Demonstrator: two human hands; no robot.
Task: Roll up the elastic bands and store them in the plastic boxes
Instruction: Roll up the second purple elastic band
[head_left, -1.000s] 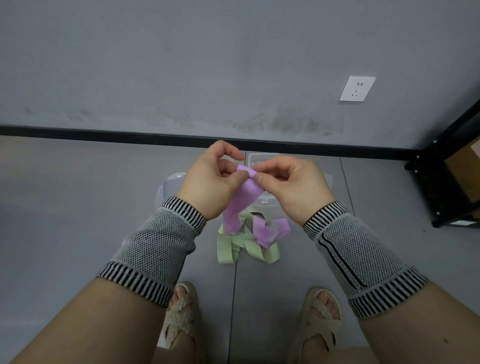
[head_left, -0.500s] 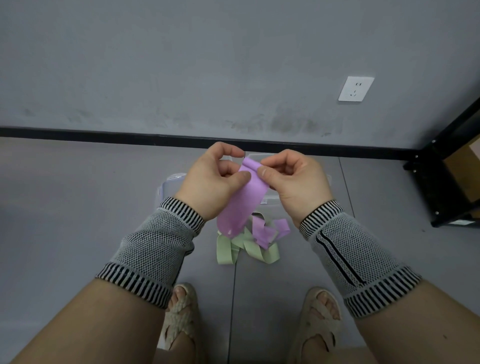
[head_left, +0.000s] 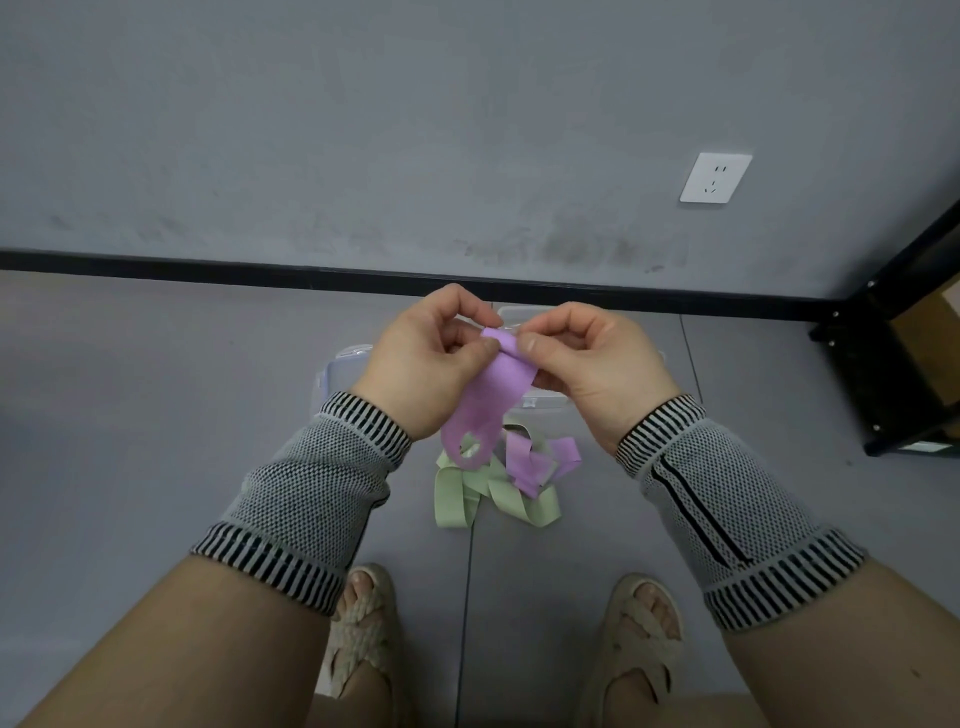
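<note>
Grey floor runs to a grey wall with a black skirting strip. Your left hand (head_left: 421, 364), at ten o'clock from the pile on the floor, pinches the top edge of the purple band (head_left: 488, 400) between thumb and forefinger. That band hangs between your wrists, its top curled over. Your right hand (head_left: 597, 369) grips the same edge, fingers closed on it. Below lie green bands (head_left: 467, 493) and more purple ones (head_left: 535, 460). Clear plastic boxes (head_left: 337, 369) sit behind your hands, at twelve o'clock from the pile.
</note>
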